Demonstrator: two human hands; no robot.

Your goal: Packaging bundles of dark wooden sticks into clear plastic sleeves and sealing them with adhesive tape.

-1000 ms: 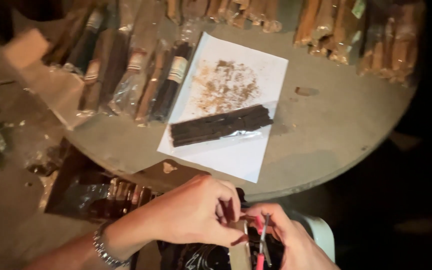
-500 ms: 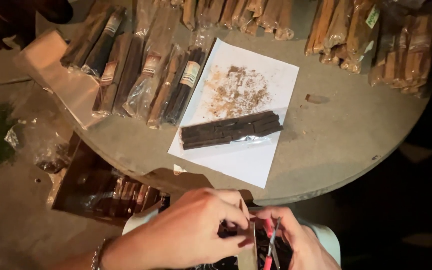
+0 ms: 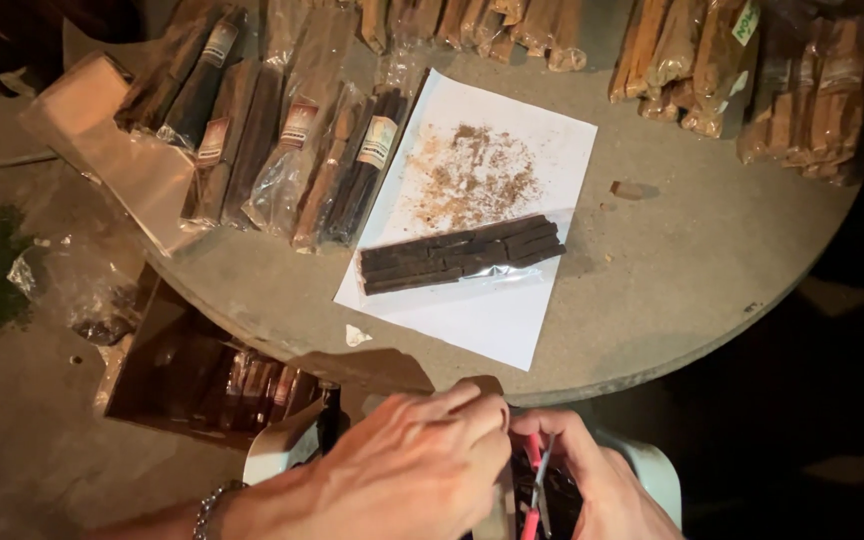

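Left hand (image 3: 407, 475) and right hand (image 3: 602, 490) together below the round table's near edge (image 3: 652, 330), fingers pinched on a red-handled tool (image 3: 534, 490) over a dark packet, cardboard box (image 3: 202, 375) beside, white paper (image 3: 482, 310) with dark sticks (image 3: 462, 255) mid-table, wrapped bundles (image 3: 282, 130) along the far edge.

Both hands low, close together — left hand (image 3: 407, 470) fingers curled in a pinch, bracelet at wrist; right hand (image 3: 602, 490) curled beneath, knuckles up.
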